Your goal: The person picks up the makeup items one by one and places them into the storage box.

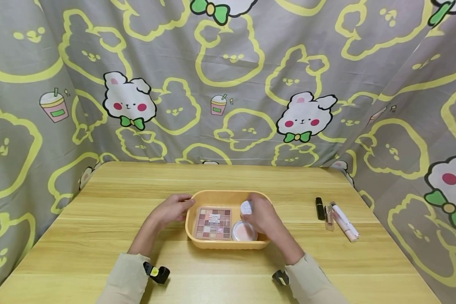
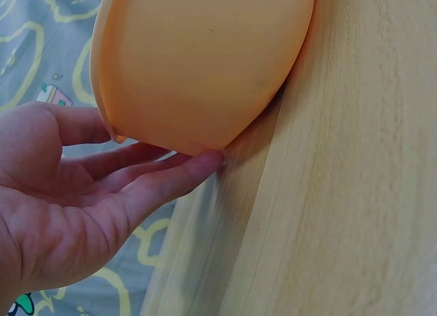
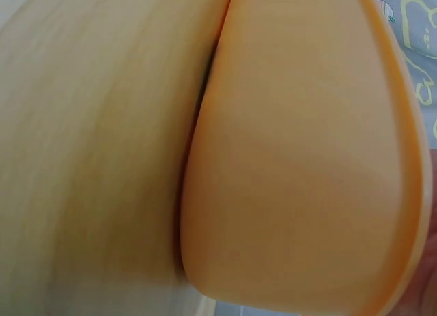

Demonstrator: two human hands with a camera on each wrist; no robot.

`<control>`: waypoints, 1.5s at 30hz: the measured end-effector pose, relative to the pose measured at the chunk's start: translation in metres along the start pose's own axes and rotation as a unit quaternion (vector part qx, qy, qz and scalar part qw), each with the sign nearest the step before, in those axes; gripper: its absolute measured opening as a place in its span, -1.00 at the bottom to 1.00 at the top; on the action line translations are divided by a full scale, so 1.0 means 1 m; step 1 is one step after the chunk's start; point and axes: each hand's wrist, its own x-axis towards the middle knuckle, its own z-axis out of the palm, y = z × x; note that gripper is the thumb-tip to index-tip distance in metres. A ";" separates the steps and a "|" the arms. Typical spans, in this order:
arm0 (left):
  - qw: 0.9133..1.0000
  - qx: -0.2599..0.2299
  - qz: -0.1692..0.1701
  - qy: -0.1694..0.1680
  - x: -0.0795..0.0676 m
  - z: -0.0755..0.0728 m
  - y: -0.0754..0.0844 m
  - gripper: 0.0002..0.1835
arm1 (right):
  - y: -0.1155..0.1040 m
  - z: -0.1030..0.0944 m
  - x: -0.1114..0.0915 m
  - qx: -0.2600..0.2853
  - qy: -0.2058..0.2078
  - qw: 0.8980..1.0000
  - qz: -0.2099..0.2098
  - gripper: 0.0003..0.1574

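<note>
A yellow-orange plastic basket (image 1: 228,244) sits on the wooden table in front of me. My left hand (image 1: 172,211) holds its left end, with thumb at the rim and fingers (image 2: 160,186) along the outer wall. Inside lies an eyeshadow palette (image 1: 213,223) on the left, and a round compact (image 1: 244,231) with a pale pink face at the front right. Over the basket's right part, my right hand (image 1: 261,213) pinches a small round white case (image 1: 246,207), partly covered by the fingers. The right wrist view shows mostly the basket's outer wall (image 3: 300,152).
Right of the basket lie a black lipstick (image 1: 319,208), a clear tube (image 1: 329,217) and slim white and pink tubes (image 1: 345,221). The wooden table (image 1: 129,181) ends at a grey curtain (image 1: 247,105) printed with rabbits, which also hangs on both sides.
</note>
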 end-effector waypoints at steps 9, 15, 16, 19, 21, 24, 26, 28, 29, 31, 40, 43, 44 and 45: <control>1.000 0.000 -0.002 -0.001 -0.001 0.000 0.001 -0.54 | 0.000 0.003 -0.002 0.012 -0.009 1.000 0.005 -0.47; 1.000 0.002 -0.002 -0.002 -0.002 0.000 0.002 -0.54 | 0.002 0.006 -0.001 0.008 -0.010 1.000 0.011 -0.47; 1.000 0.003 -0.001 -0.002 -0.002 0.001 0.003 -0.54 | 0.002 0.007 -0.001 0.006 -0.010 1.000 0.012 -0.46; 1.000 0.002 0.000 -0.004 -0.002 0.000 0.003 -0.54 | 0.003 0.007 -0.001 0.004 -0.012 1.000 0.014 -0.46; 1.000 0.001 0.000 -0.004 -0.002 0.000 0.002 -0.53 | 0.003 0.007 -0.001 0.002 -0.012 1.000 0.012 -0.45; 1.000 0.000 0.001 -0.007 -0.001 -0.001 0.002 -0.53 | 0.003 0.007 -0.001 -0.001 -0.012 1.000 0.012 -0.45; 1.000 -0.001 0.003 -0.010 -0.001 -0.001 0.002 -0.53 | 0.003 0.007 -0.001 -0.003 -0.013 1.000 0.010 -0.46; 1.000 -0.001 0.004 -0.013 -0.001 -0.002 0.001 -0.52 | 0.003 0.007 -0.001 -0.001 -0.016 1.000 0.012 -0.47; 1.000 0.000 0.006 -0.015 -0.001 -0.002 0.002 -0.52 | 0.003 0.007 -0.001 0.000 -0.018 1.000 0.014 -0.47; 1.000 -0.002 0.005 -0.014 -0.001 -0.002 0.001 -0.53 | 0.003 0.007 -0.001 0.003 -0.021 1.000 0.017 -0.47; 1.000 -0.004 0.003 -0.018 -0.002 -0.001 0.002 -0.53 | 0.000 0.004 -0.001 0.013 -0.033 0.999 0.026 -0.47; 1.000 -0.002 0.004 -0.020 -0.002 -0.002 0.002 -0.52 | -0.001 0.001 -0.002 0.011 -0.036 0.999 0.023 -0.47; 1.000 -0.004 0.004 -0.020 -0.002 -0.002 0.002 -0.52 | -0.001 0.000 -0.002 0.010 -0.036 0.999 0.022 -0.48; 1.000 -0.004 0.005 -0.016 -0.001 -0.002 0.001 -0.53 | -0.002 -0.001 -0.002 0.010 -0.039 0.999 0.023 -0.48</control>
